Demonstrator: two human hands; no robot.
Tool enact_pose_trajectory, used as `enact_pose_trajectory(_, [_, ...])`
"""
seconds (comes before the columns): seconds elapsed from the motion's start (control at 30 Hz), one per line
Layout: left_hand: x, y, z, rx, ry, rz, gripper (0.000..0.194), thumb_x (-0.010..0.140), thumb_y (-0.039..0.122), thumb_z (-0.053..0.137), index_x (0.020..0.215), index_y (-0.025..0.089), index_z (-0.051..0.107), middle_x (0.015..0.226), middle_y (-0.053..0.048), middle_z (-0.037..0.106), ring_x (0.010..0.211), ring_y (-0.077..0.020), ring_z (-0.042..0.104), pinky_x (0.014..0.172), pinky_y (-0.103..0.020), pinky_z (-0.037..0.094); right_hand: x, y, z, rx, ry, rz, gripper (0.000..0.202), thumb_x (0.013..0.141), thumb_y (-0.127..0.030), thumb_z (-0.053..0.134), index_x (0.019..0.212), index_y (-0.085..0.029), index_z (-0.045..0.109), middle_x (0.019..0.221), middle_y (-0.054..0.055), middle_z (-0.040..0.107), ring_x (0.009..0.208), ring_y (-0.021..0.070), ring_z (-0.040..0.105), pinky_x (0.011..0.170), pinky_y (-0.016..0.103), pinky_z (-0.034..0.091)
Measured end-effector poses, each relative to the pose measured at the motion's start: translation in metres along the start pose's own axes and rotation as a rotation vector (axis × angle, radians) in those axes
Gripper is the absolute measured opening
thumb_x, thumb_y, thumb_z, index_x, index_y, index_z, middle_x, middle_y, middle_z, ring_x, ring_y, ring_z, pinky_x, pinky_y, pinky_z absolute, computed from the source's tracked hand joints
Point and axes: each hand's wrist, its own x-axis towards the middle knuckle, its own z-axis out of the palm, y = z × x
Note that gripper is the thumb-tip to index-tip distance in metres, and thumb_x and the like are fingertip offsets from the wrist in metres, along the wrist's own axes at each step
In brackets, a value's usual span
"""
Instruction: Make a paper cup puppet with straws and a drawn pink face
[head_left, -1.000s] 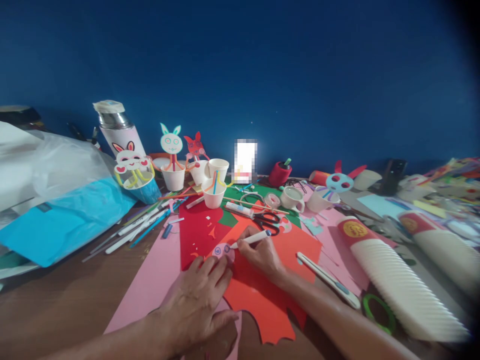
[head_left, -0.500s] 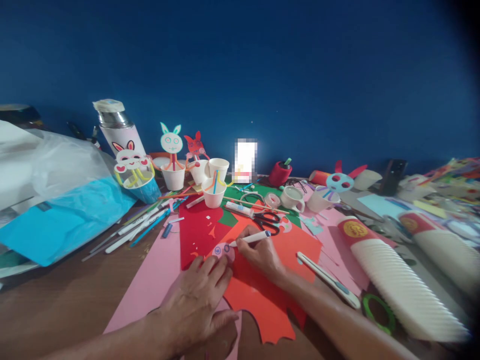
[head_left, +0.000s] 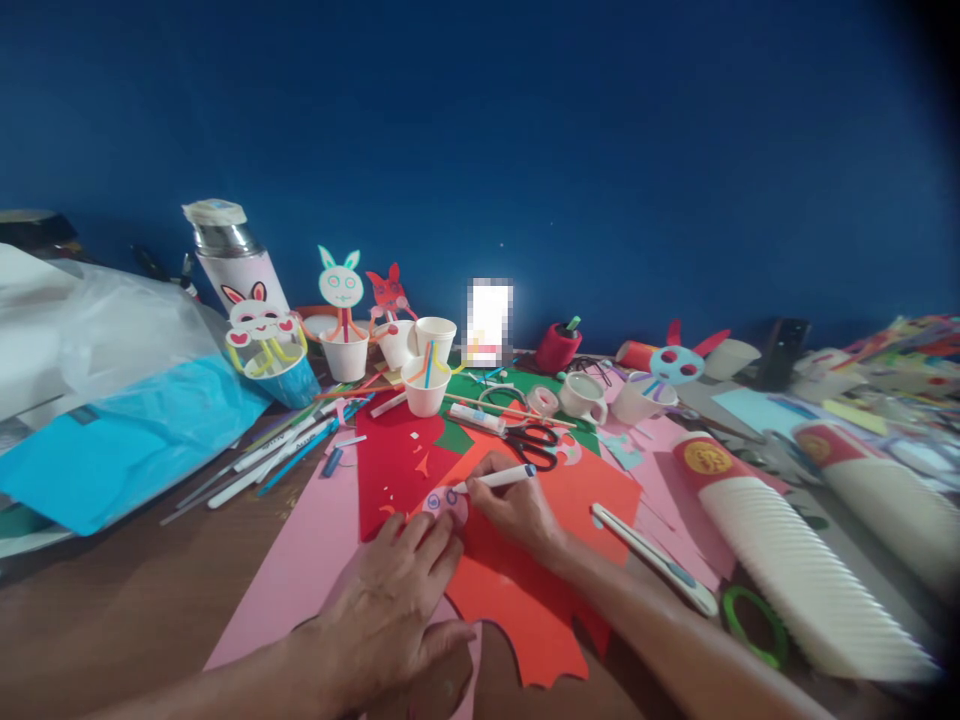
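My right hand grips a white marker with a dark blue end, its tip on a small pink paper cutout. Two blue eye-like circles are drawn on that cutout. My left hand lies flat with fingers stretched, the fingertips on the lower edge of the cutout and hiding part of it. Beneath the hands are an orange paper sheet, a red sheet and a pink sheet. Black-handled scissors lie just beyond my right hand.
Paper cups with rabbit-faced figures stand along the back, near a flask. Several markers lie at left by a plastic bag. On the right are a utility knife, green tape and stacked paper cups.
The marker tip has shifted very slightly at the right-hand eye circle. The whole view has drifted a little; my left hand keeps its place on the cutout.
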Motion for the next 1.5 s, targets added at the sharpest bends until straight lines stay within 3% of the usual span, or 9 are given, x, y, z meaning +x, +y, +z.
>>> enact_pose_trajectory(0.33, [-0.001,0.0,0.003,-0.004,0.014,-0.012,0.063,0.091,0.061,0.034,0.13,0.016,0.053,0.133,-0.015,0.053,0.118,-0.0341,0.044,0.097,-0.053,0.034,0.001,0.003,-0.001,-0.028,-0.033,-0.041,0.009,0.077,-0.02,0.054,0.069,-0.02,0.051,0.055,-0.004,0.052,0.049,0.0101,0.045,0.046,0.021,0.033])
enact_pose_trajectory(0.9, [0.0,0.0,0.002,0.011,0.002,0.002,0.067,0.091,0.063,0.027,0.128,0.014,0.055,0.133,-0.015,0.054,0.116,-0.0351,0.046,0.095,-0.055,0.036,-0.001,0.002,-0.002,0.065,-0.1,0.005,0.006,0.074,-0.019,0.055,0.068,-0.019,0.053,0.056,-0.003,0.056,0.05,0.0106,0.048,0.047,0.021,0.035])
enact_pose_trajectory(1.13, [-0.002,0.0,0.002,0.007,-0.014,0.0,0.066,0.091,0.062,0.028,0.132,0.015,0.051,0.137,-0.014,0.051,0.119,-0.0355,0.044,0.096,-0.056,0.034,0.001,-0.016,-0.004,0.186,-0.005,0.111,0.006,0.069,-0.02,0.054,0.064,-0.018,0.051,0.051,-0.004,0.049,0.047,0.009,0.041,0.044,0.02,0.031])
enact_pose_trajectory(1.3, [-0.001,0.0,0.002,-0.003,-0.019,-0.008,0.067,0.092,0.062,0.026,0.132,0.014,0.051,0.137,-0.014,0.051,0.119,-0.0356,0.043,0.096,-0.056,0.035,0.001,-0.017,-0.004,0.214,0.017,0.097,0.007,0.067,-0.02,0.053,0.061,-0.019,0.05,0.051,-0.005,0.047,0.046,0.0089,0.039,0.043,0.02,0.03])
enact_pose_trajectory(1.5, [-0.001,-0.001,0.003,0.003,-0.014,-0.006,0.065,0.091,0.062,0.03,0.129,0.015,0.054,0.133,-0.015,0.054,0.117,-0.035,0.045,0.096,-0.055,0.035,0.0,-0.007,-0.004,0.156,-0.049,0.025,0.006,0.071,-0.017,0.053,0.066,-0.019,0.051,0.055,-0.003,0.052,0.05,0.0104,0.045,0.047,0.021,0.034])
